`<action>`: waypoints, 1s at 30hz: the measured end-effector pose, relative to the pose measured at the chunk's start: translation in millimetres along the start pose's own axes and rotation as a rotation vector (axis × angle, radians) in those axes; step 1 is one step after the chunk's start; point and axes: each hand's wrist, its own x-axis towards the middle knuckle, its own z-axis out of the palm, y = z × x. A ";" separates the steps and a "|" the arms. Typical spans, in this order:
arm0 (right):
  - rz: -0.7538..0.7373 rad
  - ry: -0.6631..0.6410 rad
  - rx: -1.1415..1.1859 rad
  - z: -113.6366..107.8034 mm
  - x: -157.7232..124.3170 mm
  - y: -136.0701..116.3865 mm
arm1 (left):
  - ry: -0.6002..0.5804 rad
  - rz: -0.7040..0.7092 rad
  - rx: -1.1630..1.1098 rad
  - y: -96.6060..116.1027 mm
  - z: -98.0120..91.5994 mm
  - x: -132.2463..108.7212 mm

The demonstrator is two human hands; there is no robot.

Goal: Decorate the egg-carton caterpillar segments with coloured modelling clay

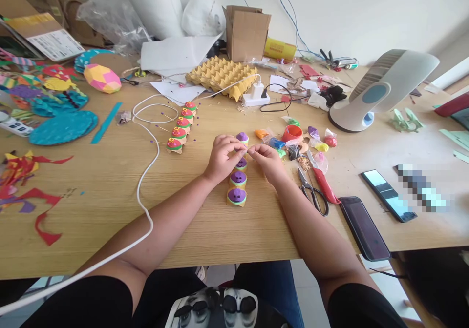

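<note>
A strip of egg-carton cups (237,196) topped with purple clay runs away from me at the table's middle, with small dark dots like faces on the domes. Over its far half, my left hand (224,156) is closed in a pinch of thumb and forefinger. My right hand (266,160) pinches too, its fingertips almost meeting the left ones. Whatever is between the fingers is too small to make out. Part of the strip is hidden behind the hands. Farther left stands a second strip (179,133) with red and green clay, thin sticks poking out sideways.
Right of my hands lie bagged coloured clay (277,143), a red ring-shaped tub (292,133), scissors (311,191), a red-handled knife (325,184) and phones (364,228). A fan (381,91) stands behind them. A white cable (141,181) crosses the left side. An egg tray (220,76) sits at the back.
</note>
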 end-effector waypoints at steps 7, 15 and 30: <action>-0.037 0.049 -0.108 2.5 1.3 4.3 | -0.004 -0.043 0.001 0.8 -4.3 0.1; -0.149 0.126 -0.400 10.1 11.2 17.6 | 0.043 -0.249 0.082 -21.5 4.8 -5.4; -0.183 0.141 -0.490 12.0 19.2 29.3 | -0.030 -0.463 -0.133 -29.8 9.0 -4.9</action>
